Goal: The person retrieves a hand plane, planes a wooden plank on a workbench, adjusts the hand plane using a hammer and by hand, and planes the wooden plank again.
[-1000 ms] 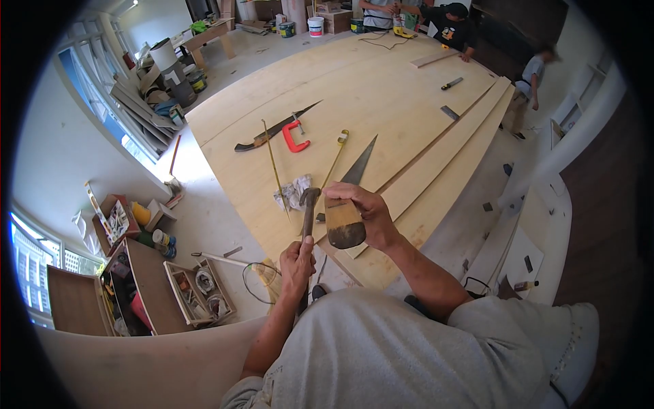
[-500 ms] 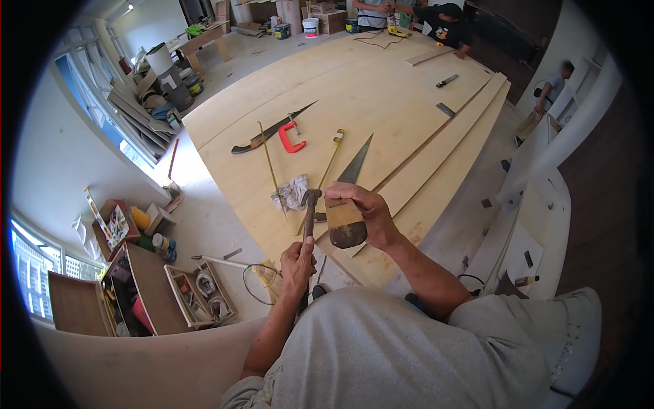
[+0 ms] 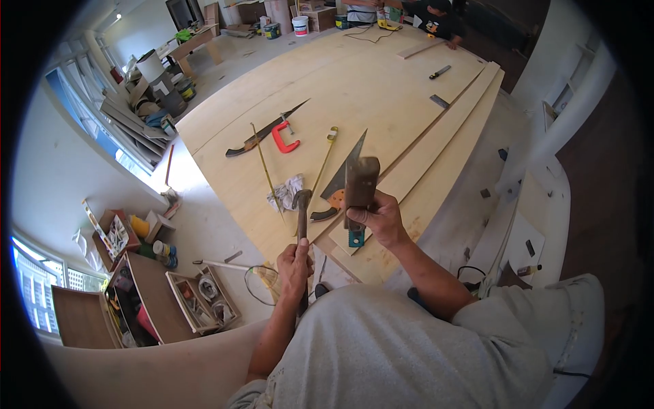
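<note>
My left hand (image 3: 295,267) is wrapped around the handle of a hammer (image 3: 302,217), held upright with its head at the top. To its right, my right hand (image 3: 385,221) grips a wooden hand plane (image 3: 362,180) tilted on end. A teal metal piece with a hole, seemingly the plane's blade, shows at the lower end. Hammer and plane are apart. Behind the plane, a handsaw (image 3: 346,165) with an orange and black handle lies on the plywood sheet (image 3: 388,88), partly hidden. A crumpled cloth (image 3: 287,191) lies just beyond the hammer head.
A red C-clamp (image 3: 285,140), a second saw (image 3: 255,138) and a tape measure (image 3: 332,133) lie on the plywood. Long wood strips (image 3: 449,129) run along its right side. Tool boxes (image 3: 202,300) stand lower left. A co-worker (image 3: 441,22) leans at the far edge.
My right hand has turned the plane from its wide wooden face to a narrower, upright, dark side, exposing the teal piece. The hammer stays upright in my left hand. The view has shifted slightly.
</note>
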A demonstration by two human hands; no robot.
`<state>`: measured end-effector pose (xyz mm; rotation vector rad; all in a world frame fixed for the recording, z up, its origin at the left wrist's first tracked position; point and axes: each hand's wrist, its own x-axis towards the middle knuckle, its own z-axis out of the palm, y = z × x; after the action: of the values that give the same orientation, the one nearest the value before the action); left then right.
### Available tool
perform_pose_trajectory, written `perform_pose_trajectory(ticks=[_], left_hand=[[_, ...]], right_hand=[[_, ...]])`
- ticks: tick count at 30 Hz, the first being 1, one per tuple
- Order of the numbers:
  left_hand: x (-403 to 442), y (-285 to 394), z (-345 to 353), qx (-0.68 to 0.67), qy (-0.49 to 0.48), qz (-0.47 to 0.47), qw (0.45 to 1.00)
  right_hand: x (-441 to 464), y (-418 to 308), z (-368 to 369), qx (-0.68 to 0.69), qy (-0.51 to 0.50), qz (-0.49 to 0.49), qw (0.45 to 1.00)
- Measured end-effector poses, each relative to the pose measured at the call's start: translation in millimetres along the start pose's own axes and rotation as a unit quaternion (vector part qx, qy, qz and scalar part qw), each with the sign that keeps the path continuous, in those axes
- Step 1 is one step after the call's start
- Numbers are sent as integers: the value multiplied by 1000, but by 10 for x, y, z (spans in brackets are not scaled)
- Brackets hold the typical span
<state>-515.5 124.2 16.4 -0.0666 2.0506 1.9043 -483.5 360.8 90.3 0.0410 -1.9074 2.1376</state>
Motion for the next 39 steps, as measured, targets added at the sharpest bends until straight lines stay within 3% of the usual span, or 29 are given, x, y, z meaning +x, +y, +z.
perform_pose_trajectory(ticks=[3,6,9,14,17,22,28,31,34,37,38,39], left_hand=[[33,-35,4,7,14,-3,1000],[46,-80,-33,12,21,-15,1000],[209,-175,-103,14,29,-32,999],[604,-193,-150,68,43,-61,995],[966,-265,-70,86,38,-50,994],[1583,-381,85,167,-29,16,985],[1936,-272,666,275,-132,86,948],[2120,-287,1031,221,-194,67,953],[2554,-71,1503,251,-252,69,932],[3255,364,2200,218,-250,84,940],[3342,540,2374,186,-233,67,952],[3405,686,2460,201,-283,0,938]], right_hand=[[-50,107,-59,84,58,69,992],[-95,228,-94,135,106,78,982],[-176,487,-230,119,161,170,965],[-385,933,-502,155,200,227,940],[-525,952,-559,199,211,250,924],[-833,1052,-585,154,290,258,909],[-1236,1024,-392,138,388,257,874],[-1458,1131,-312,148,420,254,859],[-1656,1161,-240,142,458,241,844],[-1813,1096,-75,139,486,235,830],[-1849,1076,-6,149,492,237,824],[-1887,1044,51,158,497,240,819]])
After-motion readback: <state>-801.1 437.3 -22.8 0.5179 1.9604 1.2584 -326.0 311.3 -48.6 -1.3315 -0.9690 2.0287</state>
